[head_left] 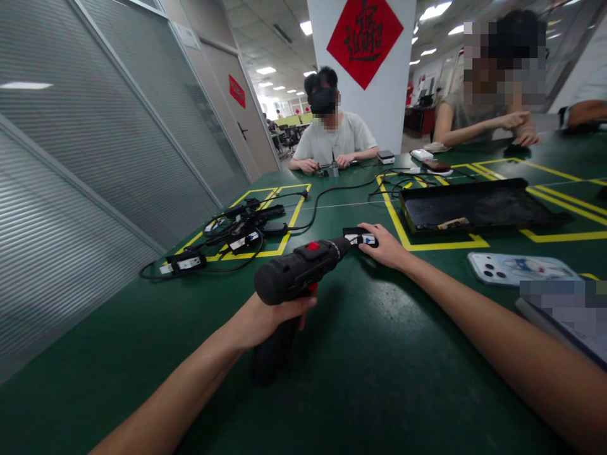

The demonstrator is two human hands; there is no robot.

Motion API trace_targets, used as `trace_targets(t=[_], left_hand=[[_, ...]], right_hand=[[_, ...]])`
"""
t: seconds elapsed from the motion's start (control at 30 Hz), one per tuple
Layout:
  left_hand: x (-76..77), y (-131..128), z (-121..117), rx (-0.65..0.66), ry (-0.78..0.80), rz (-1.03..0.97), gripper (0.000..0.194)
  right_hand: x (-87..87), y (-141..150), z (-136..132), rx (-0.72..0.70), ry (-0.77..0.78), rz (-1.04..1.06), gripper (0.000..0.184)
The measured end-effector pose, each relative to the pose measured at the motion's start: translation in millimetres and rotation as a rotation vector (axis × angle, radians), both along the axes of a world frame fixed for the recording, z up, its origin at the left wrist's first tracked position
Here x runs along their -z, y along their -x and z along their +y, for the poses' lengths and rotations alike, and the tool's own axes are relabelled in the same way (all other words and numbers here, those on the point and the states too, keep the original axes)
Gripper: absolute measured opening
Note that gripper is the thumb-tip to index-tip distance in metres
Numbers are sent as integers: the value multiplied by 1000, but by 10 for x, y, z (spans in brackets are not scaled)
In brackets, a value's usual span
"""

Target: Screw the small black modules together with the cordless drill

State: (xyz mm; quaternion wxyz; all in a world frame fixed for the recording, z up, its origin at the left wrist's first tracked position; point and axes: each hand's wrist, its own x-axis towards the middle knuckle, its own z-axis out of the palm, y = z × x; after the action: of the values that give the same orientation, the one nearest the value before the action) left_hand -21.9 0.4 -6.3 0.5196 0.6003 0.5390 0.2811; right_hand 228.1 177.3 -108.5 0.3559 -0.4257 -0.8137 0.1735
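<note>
A black cordless drill with red buttons is in my left hand, whose fingers wrap round its grip. The drill points away and to the right. Its tip meets the left part of a small black box-shaped part with a white label; whether the bit is seated in it I cannot make out. My right hand grips that part from the right, thumb and fingers closed round its end, and holds it low over the green table.
Several black adapters with cables lie in a yellow-taped area on the left. A long black tray stands at the right, with a phone nearer me. Two people sit across the table, and another person's arm shows at far right.
</note>
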Motion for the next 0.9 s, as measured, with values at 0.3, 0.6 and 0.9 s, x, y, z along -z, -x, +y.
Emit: trace_targets(t=[0.3,0.6,0.9], left_hand=[[2,-2,-2,3,-18,14,29],[9,3,-8,21,-22,42,29],[-13,-7,8,50,-43,24,27]], right_hand=[[30,-3,40,4,3,-8,55],[16,-3,22,2,-3,-9,53],[19,-7,29,-2,-4,-6,53]])
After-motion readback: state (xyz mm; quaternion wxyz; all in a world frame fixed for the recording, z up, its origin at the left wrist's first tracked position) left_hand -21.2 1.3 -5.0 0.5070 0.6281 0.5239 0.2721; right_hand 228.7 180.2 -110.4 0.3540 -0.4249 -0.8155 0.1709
